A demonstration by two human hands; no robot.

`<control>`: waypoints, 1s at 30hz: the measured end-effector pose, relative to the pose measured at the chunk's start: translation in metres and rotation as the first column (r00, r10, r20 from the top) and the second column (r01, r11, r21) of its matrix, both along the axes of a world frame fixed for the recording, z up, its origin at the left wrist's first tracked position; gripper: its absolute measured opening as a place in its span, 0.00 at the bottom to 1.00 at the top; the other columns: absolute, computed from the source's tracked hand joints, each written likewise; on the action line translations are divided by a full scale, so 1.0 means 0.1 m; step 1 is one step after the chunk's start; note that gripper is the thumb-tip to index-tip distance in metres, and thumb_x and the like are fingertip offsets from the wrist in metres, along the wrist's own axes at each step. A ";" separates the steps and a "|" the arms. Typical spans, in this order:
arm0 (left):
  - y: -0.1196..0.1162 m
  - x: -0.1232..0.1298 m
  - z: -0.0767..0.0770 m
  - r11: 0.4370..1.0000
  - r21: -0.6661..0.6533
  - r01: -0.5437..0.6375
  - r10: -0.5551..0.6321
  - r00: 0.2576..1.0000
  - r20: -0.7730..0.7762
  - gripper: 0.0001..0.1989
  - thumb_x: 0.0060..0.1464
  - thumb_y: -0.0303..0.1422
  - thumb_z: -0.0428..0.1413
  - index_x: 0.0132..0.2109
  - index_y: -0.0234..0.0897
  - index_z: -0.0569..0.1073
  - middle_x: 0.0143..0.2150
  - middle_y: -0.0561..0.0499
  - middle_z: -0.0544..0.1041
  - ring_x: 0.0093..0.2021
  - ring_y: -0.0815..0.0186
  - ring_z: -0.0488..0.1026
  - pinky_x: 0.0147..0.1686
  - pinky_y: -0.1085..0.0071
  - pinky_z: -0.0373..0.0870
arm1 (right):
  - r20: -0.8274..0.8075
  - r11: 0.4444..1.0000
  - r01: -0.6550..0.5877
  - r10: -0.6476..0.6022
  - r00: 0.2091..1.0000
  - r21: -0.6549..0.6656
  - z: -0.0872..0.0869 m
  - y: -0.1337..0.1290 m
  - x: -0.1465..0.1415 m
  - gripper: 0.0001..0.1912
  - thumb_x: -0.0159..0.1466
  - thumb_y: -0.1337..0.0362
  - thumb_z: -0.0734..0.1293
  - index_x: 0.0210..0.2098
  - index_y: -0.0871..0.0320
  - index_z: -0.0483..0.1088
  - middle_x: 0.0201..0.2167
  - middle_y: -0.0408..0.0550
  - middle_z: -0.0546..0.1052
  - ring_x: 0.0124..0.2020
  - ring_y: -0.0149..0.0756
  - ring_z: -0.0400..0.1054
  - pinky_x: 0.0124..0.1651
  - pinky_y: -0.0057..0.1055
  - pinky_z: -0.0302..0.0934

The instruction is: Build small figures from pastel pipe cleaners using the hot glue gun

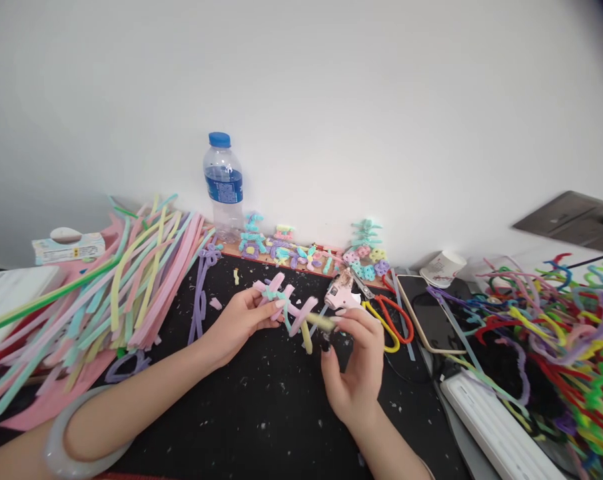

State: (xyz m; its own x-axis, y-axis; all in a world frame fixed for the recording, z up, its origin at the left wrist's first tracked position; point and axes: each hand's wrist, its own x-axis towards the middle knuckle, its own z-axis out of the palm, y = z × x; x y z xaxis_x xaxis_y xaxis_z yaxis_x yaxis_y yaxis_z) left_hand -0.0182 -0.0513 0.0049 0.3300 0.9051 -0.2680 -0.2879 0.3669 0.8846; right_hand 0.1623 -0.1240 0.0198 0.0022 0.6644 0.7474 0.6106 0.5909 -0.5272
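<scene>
"Working the yellow strip (320, 322) into the pastel piece (302, 316), are we?"

"Apparently. Our left hand (244, 320) pinches that piece above the black mat (261, 413); our right hand (354, 373) curls at the strip's blurred end, whether gripping we can't tell."

"Next move?"

"Probably calls for steady left fingers and careful bending."

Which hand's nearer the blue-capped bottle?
Left. The left hand is in front of the bottle, slightly to its right; the right hand is farther right and closer to the camera.

Craft desk (271, 407) — pipe cleaners (174, 287), glue gun (342, 291), scissors (395, 304).
</scene>
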 end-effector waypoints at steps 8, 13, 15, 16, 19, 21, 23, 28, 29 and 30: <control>-0.03 0.03 0.00 0.997 -0.021 0.076 -0.075 0.995 0.064 0.09 0.48 0.33 0.63 0.37 0.35 0.74 0.31 0.53 0.76 0.34 0.70 0.73 0.38 0.73 0.72 | 0.401 0.972 0.200 -0.134 0.906 -0.127 -0.05 0.08 -0.13 0.09 0.60 0.68 0.65 0.41 0.53 0.70 0.59 0.53 0.57 0.60 0.54 0.49 0.57 0.54 0.50; -0.05 0.04 0.02 0.996 0.003 0.093 -0.093 0.996 0.005 0.09 0.49 0.33 0.62 0.38 0.35 0.74 0.33 0.52 0.77 0.36 0.69 0.74 0.38 0.73 0.73 | 0.399 0.952 0.231 -0.136 0.907 -0.200 -0.13 0.14 -0.19 0.06 0.60 0.70 0.64 0.34 0.54 0.70 0.58 0.51 0.60 0.60 0.53 0.48 0.58 0.55 0.48; -0.05 0.03 0.02 0.996 0.031 0.081 -0.080 0.996 -0.033 0.09 0.49 0.34 0.62 0.37 0.35 0.74 0.33 0.52 0.77 0.36 0.69 0.74 0.37 0.73 0.73 | 0.357 0.951 0.221 -0.134 0.925 -0.217 -0.12 0.14 -0.19 0.06 0.58 0.71 0.63 0.33 0.55 0.68 0.55 0.52 0.61 0.59 0.52 0.50 0.57 0.53 0.49; -0.04 0.02 0.02 0.996 0.046 0.075 -0.073 0.996 -0.048 0.09 0.49 0.34 0.62 0.36 0.34 0.74 0.32 0.52 0.78 0.35 0.69 0.74 0.37 0.73 0.73 | 0.337 0.951 0.210 -0.126 0.933 -0.227 -0.10 0.14 -0.19 0.06 0.58 0.72 0.63 0.33 0.55 0.67 0.54 0.53 0.61 0.59 0.51 0.51 0.57 0.53 0.50; -0.03 0.01 0.01 0.995 0.081 0.053 -0.046 0.995 -0.085 0.09 0.48 0.35 0.62 0.35 0.34 0.75 0.32 0.52 0.78 0.35 0.67 0.75 0.37 0.72 0.73 | 0.298 0.963 0.164 -0.095 0.950 -0.215 -0.04 0.14 -0.17 0.07 0.59 0.72 0.62 0.35 0.56 0.65 0.51 0.54 0.62 0.58 0.48 0.53 0.57 0.50 0.50; -0.01 0.00 0.00 0.995 0.095 0.042 -0.032 0.994 -0.107 0.09 0.48 0.35 0.62 0.35 0.34 0.75 0.32 0.51 0.79 0.36 0.66 0.76 0.38 0.70 0.73 | 0.299 0.972 0.127 -0.064 0.952 -0.196 0.02 0.16 -0.14 0.08 0.60 0.73 0.60 0.37 0.57 0.64 0.51 0.55 0.62 0.57 0.46 0.55 0.56 0.48 0.52; 0.01 -0.01 0.00 0.993 0.109 0.038 -0.024 0.992 -0.123 0.09 0.48 0.35 0.62 0.35 0.34 0.75 0.33 0.50 0.79 0.35 0.64 0.76 0.39 0.68 0.73 | 0.328 0.974 0.094 -0.022 0.945 -0.204 0.08 0.20 -0.10 0.09 0.62 0.74 0.58 0.39 0.58 0.64 0.51 0.56 0.63 0.54 0.44 0.58 0.53 0.45 0.55; 0.03 -0.02 0.01 0.985 0.154 0.071 -0.051 0.991 -0.127 0.08 0.47 0.34 0.62 0.35 0.35 0.75 0.34 0.50 0.79 0.35 0.63 0.76 0.37 0.67 0.73 | 0.393 0.966 0.042 0.063 0.917 -0.253 0.32 0.37 -0.04 0.09 0.64 0.73 0.56 0.38 0.57 0.65 0.49 0.54 0.67 0.51 0.43 0.61 0.50 0.43 0.55; 0.03 -0.02 0.01 0.982 0.170 0.087 -0.065 0.990 -0.129 0.07 0.47 0.33 0.62 0.34 0.35 0.75 0.32 0.51 0.79 0.34 0.63 0.76 0.36 0.68 0.73 | 0.376 0.966 0.030 0.071 0.924 -0.255 0.37 0.42 -0.04 0.08 0.64 0.72 0.57 0.38 0.57 0.66 0.49 0.54 0.67 0.51 0.43 0.61 0.50 0.43 0.55; 0.03 -0.02 0.01 0.977 0.188 0.106 -0.081 0.988 -0.135 0.07 0.47 0.33 0.62 0.34 0.35 0.75 0.31 0.51 0.78 0.33 0.63 0.76 0.36 0.68 0.73 | 0.349 0.966 0.013 0.081 0.934 -0.258 0.42 0.48 -0.05 0.08 0.64 0.72 0.57 0.36 0.57 0.66 0.47 0.53 0.68 0.50 0.42 0.62 0.50 0.42 0.56</control>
